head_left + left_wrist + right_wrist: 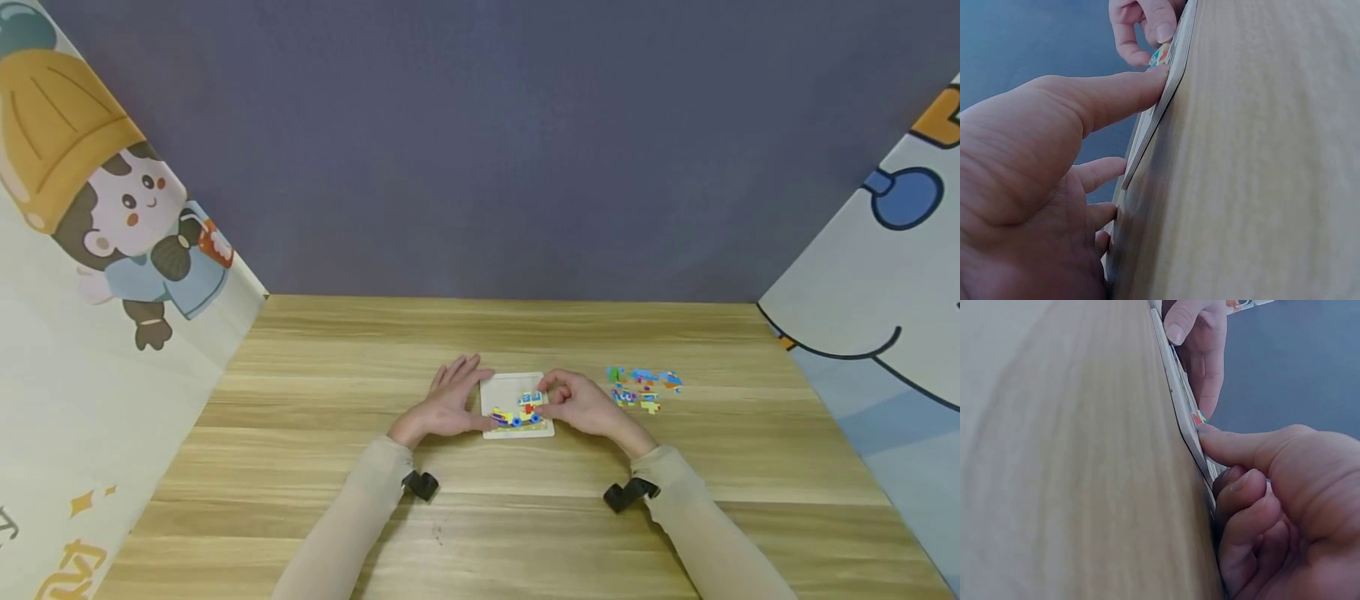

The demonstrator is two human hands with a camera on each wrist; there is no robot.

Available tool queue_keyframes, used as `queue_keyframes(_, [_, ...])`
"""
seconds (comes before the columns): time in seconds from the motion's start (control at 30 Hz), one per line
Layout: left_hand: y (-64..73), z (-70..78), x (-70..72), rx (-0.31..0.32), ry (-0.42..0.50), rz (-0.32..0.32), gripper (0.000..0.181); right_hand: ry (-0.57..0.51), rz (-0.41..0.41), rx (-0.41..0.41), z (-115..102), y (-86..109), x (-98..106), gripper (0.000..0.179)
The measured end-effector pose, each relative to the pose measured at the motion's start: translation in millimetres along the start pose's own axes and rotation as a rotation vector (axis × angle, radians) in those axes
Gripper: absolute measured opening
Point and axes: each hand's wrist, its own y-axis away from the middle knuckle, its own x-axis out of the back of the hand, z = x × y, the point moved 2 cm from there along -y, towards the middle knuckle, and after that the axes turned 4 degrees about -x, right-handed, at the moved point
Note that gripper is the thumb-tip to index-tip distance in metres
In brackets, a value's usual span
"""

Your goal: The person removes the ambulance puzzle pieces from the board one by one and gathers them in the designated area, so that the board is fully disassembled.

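Observation:
A square, light wooden puzzle board [513, 385] lies flat between the two hands. Along its lower part sit colourful pieces forming a yellow vehicle picture with blue wheels [517, 421]. From the left side, my left hand [450, 402] rests its thumb on the board's rim, its other fingers stretched out fairly straight along the table. At the right side, my right hand [581, 403] pinches a small puzzle piece [530, 399] with blue and red on it, low over the board. In the right wrist view, its thumb [1241, 447] presses beside the piece while the other fingers curl in.
Several loose puzzle pieces [643, 388] in blue, yellow and green lie to the right of my right hand. The wooden table [525, 533] meets a dark back wall [495, 150]. Printed panels [90, 383] stand at both sides.

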Motion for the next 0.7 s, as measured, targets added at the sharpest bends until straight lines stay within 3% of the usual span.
queue_keyframes(0.5, [-1.1, -0.7, -0.4, 0.003, -0.012, -0.008, 0.09, -0.052, 0.066, 0.033, 3.1, -0.6, -0.5, 0.029])
queue_keyframes(0.7, [-2.3, -3.4, -2.1, -0.008, -0.006, -0.001, 0.09, -0.155, -0.029, 0.012, 10.2, -2.0, 5.4, 0.028])
